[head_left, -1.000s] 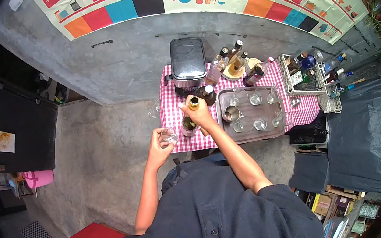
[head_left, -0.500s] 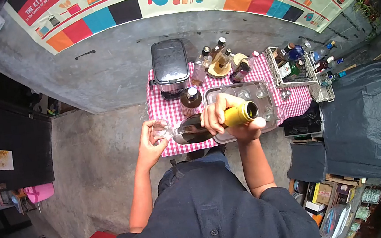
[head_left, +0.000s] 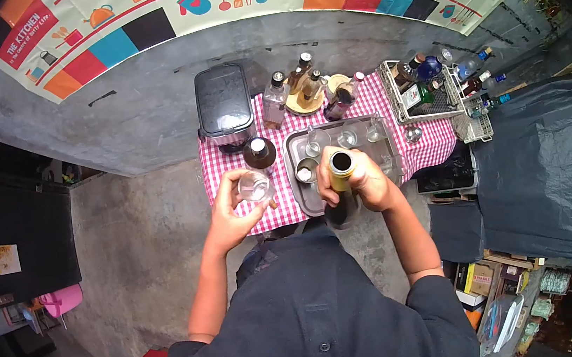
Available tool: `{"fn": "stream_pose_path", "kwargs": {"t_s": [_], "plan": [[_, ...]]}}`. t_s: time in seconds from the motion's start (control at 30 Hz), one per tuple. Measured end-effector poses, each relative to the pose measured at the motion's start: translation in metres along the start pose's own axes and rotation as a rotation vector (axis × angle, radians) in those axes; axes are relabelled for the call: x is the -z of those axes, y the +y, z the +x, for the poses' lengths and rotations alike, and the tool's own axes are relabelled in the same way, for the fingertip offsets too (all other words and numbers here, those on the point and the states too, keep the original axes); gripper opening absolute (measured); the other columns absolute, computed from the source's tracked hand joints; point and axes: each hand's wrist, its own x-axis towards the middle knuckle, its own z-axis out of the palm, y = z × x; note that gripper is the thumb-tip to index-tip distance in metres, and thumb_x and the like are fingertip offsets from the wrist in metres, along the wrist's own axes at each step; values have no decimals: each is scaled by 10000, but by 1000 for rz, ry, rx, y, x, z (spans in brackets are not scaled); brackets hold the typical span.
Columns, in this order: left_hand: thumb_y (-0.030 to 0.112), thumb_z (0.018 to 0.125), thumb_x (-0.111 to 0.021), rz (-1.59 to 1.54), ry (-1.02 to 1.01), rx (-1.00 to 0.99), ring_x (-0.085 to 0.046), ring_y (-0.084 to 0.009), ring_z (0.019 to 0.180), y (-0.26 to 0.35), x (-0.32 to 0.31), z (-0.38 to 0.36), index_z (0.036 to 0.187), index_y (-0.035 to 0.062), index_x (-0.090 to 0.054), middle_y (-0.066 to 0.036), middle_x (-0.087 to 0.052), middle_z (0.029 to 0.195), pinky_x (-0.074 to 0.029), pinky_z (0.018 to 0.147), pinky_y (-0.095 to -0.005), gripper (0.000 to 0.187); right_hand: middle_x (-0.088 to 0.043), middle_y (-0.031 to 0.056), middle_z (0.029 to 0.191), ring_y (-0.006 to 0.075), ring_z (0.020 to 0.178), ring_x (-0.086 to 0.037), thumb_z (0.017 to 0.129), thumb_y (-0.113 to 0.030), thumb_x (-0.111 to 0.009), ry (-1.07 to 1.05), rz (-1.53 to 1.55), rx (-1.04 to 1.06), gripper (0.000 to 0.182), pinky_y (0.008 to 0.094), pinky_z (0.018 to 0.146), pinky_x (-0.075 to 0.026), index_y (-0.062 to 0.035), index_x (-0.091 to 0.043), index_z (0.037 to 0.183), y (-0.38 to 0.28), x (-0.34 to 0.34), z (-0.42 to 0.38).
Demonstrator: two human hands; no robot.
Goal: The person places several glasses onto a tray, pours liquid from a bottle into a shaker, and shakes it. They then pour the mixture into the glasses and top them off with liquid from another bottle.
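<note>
My left hand [head_left: 232,216] has its fingers wrapped round a clear glass [head_left: 255,186], held above the front left of the checked tablecloth [head_left: 218,179]. My right hand [head_left: 362,178] grips a dark bottle with a yellow neck [head_left: 342,165]; its open mouth faces up toward the camera and its body hangs below the hand. Beneath and behind the right hand lies a grey tray [head_left: 291,151] with several glasses in it. A dark bottle with a white cap [head_left: 259,152] stands just behind the left hand.
A black-lidded bin [head_left: 223,101] stands at the table's back left. Several bottles, one of them clear [head_left: 276,102], stand behind the tray. A wicker basket [head_left: 427,117] of bottles is at the right, with a small glass [head_left: 414,135] before it. A patterned banner [head_left: 212,25] hangs on the wall.
The yellow-necked bottle has swung from nearly sideways to upright and apart from the glass. Both hands are now farther from each other, and the view has shifted, showing more of the tray.
</note>
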Motion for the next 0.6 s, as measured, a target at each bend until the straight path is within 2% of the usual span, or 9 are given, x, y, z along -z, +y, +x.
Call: {"fn": "stream_pose_path", "kwargs": {"t_s": [0.07,0.17,0.23,0.27,0.33,0.4,0.47,0.53,0.6], "plan": [[-55,759,-681,16,11,-36,-621,-190,1032,-1,-15,11,1225,30,-434,-94,-586,1104,-497,934,-341,534,-496,29,659,129,596,-493,933,-642,-423,-48,-113,-22,627,289,553,-403,-21,-495,877,-14,10,0],[4,752,-734,156,-14,-75,-622,-177,1042,3,-34,22,1204,18,-454,-105,-598,1116,-497,932,-327,532,-501,43,644,143,580,-502,959,-589,-425,-110,-239,-77,569,306,548,-406,-28,-500,897,-13,36,-2],[-4,755,-717,149,-19,-53,-605,-169,1055,5,-49,28,1205,24,-459,-97,-583,1125,-483,945,-328,519,-533,111,636,246,572,-556,967,-548,-441,-182,-415,-208,530,367,560,-424,-23,-508,941,-13,54,-4],[-13,759,-700,140,-30,-34,-587,-160,1068,6,-56,31,1206,29,-465,-89,-569,1134,-469,957,-330,507,-533,111,636,246,572,-556,967,-548,-441,-190,-412,-209,530,367,560,-424,-23,-508,941,-10,62,-7],[2,755,-718,219,-25,57,-590,-157,1070,8,-68,37,1203,28,-469,-84,-578,1118,-472,953,-327,514,-561,182,659,387,627,-581,966,-515,-459,-199,-651,-132,508,446,594,-434,-10,-512,983,-4,77,-11],[12,756,-721,288,-55,-33,-591,-170,1086,3,-82,45,1198,26,-473,-86,-582,1116,-475,953,-331,507,-547,158,637,366,604,-573,973,-509,-450,-233,-676,-135,489,430,575,-431,-22,-496,961,-2,89,-16],[20,759,-721,279,-65,-3,-588,-185,1104,3,-97,51,1196,17,-480,-96,-580,1133,-476,961,-343,500,-532,134,614,345,581,-564,979,-503,-442,-263,-703,-137,472,414,555,-427,-34,-480,939,-2,102,-20],[62,768,-725,332,-69,-48,-586,-260,1122,-5,-111,56,1215,16,-492,-143,-567,1150,-509,944,-388,506,-543,166,636,398,623,-564,975,-491,-456,-307,-750,-176,455,453,569,-423,-39,-482,938,-5,114,-24],[58,764,-711,346,-63,-47,-582,-278,1107,3,-125,59,1255,32,-492,-145,-562,1146,-491,939,-378,537,-547,181,648,417,643,-562,973,-497,-453,-331,-778,-186,463,473,580,-419,-37,-480,938,-7,123,-28]]}}
